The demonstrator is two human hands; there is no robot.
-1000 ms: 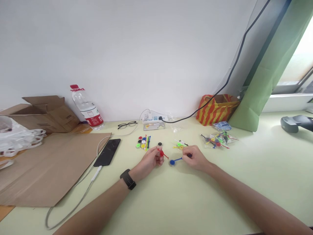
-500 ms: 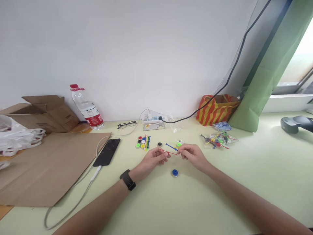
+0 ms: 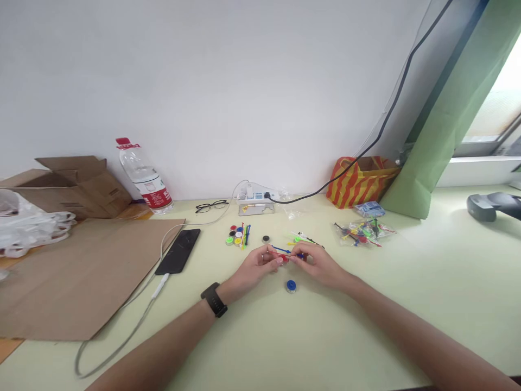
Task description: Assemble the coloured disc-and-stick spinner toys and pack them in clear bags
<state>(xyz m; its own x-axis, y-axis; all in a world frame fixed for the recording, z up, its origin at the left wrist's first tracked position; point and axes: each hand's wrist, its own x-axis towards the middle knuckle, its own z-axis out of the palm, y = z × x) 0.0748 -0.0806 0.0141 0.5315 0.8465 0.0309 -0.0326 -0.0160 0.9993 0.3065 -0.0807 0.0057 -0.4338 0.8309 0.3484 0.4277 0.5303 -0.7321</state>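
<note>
My left hand (image 3: 259, 264) is closed in a pinch on a thin red plastic stick (image 3: 278, 253) with a wider red part (image 3: 284, 259) near the fingertips. My right hand (image 3: 315, 262) meets it from the right, thumb and finger pinched on the same red piece; its far end is hidden by the fingers. Just behind the fingertips lies a blue stick (image 3: 280, 249), partly covered by my right hand. A blue-topped round disc (image 3: 291, 285) rests on the table in front of both hands. Beyond them sits a black-topped disc (image 3: 266, 239).
Several coloured discs (image 3: 230, 240) and sticks (image 3: 247, 237) lie grouped at the left, beside a phone (image 3: 179, 252) on a cable. More sticks (image 3: 309, 239) lie behind my right hand. A clear bag of parts (image 3: 363, 233) is farther right; a power strip (image 3: 257, 196) stands by the wall.
My right hand has moved left, closing the gap between the hands. The red stick has turned slightly, and more of it is hidden behind my fingers.
</note>
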